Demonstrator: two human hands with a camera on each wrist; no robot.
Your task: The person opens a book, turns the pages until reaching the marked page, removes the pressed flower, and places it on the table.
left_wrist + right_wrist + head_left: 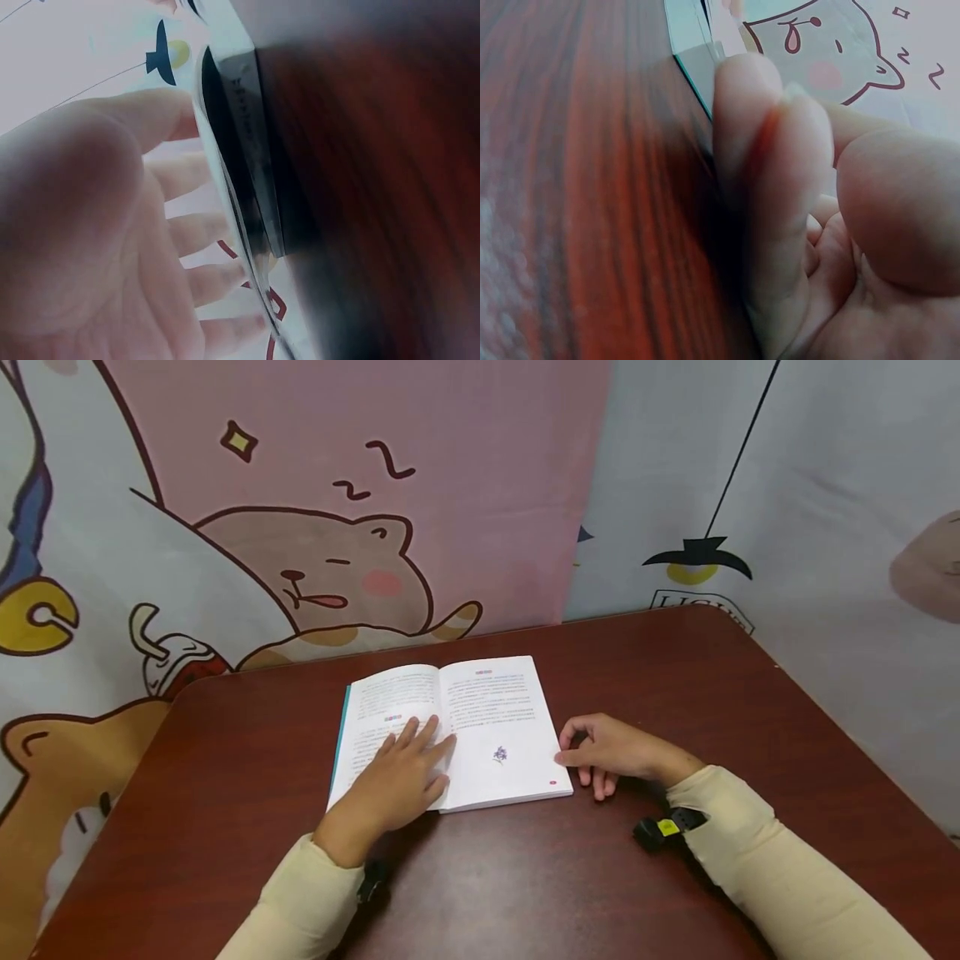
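Observation:
An open book (495,760) with printed text and a small purple flower picture lies on the table. My left hand (397,781) rests palm down across the left page and the gutter, fingers spread and straight. In the left wrist view, the left hand (97,217) reaches over the curved pages (232,187), and the book's bottom edge shows. At the book's right edge, my right hand (611,750) pinches the page edge between thumb and index finger, its other fingers loosely curled below. The right hand (795,187) hides the pinched spot in the right wrist view.
The dark red-brown wooden table (510,877) extends around the book on all sides. Behind it hangs a cloth (495,510) printed with cartoon animals. A black strap device (656,831) with a yellow label sits at the right wrist.

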